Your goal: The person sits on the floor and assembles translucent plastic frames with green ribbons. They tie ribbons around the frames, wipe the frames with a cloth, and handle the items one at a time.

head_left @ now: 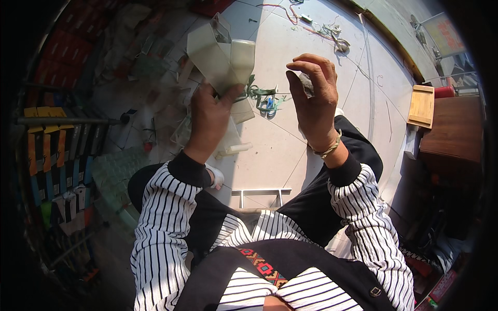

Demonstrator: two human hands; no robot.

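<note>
My left hand [210,116] is closed on the lower end of a translucent, milky plastic container [212,54] with angled, open-ended compartments. Its thumb presses against the near side. Dark green strips [262,93], tangled with some blue and white, show just right of that thumb; I cannot tell whether they hang from the container or lie on the floor. Apart from the container, my right hand [320,98] is raised with curled fingers and thumb. A small greyish, crumpled-looking piece [306,83] shows inside its grip, mostly hidden by the fingers. A braided cord bracelet circles that wrist.
Clear plastic pieces [181,129] lie scattered on the tiled floor [280,160] to the left. Wires and scraps [340,44] lie at the far side. A low white metal frame [262,192] is between my knees. Packaged goods [57,150] hang at left; a brown wooden cabinet [448,127] stands right.
</note>
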